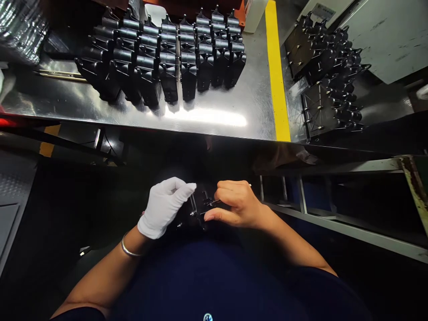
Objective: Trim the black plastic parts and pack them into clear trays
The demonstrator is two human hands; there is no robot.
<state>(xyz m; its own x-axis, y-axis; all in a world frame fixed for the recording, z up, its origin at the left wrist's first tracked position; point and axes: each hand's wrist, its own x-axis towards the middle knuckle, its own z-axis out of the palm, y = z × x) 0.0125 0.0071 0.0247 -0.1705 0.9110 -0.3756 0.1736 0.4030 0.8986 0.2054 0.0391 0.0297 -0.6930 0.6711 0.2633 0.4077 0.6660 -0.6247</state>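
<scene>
My left hand (166, 205), in a white glove, is closed, thumb and fingertips pinched at the upper left of a small black part (199, 214) with shiny metal pins. Bare and curled, my right hand (236, 203) has its fingers and thumb round a thin dark piece at the right side of that part. The part is hard to make out against the dark background. Both hands are in front of my body, below the metal table's front edge.
On the metal table (257, 107) stand several rows of black molded parts (169, 67). A yellow stripe (277, 71) separates them from more black parts (321, 107) at the right. Clear plastic bags (23, 31) lie back left. A pale metal frame (334, 223) stands low at the right.
</scene>
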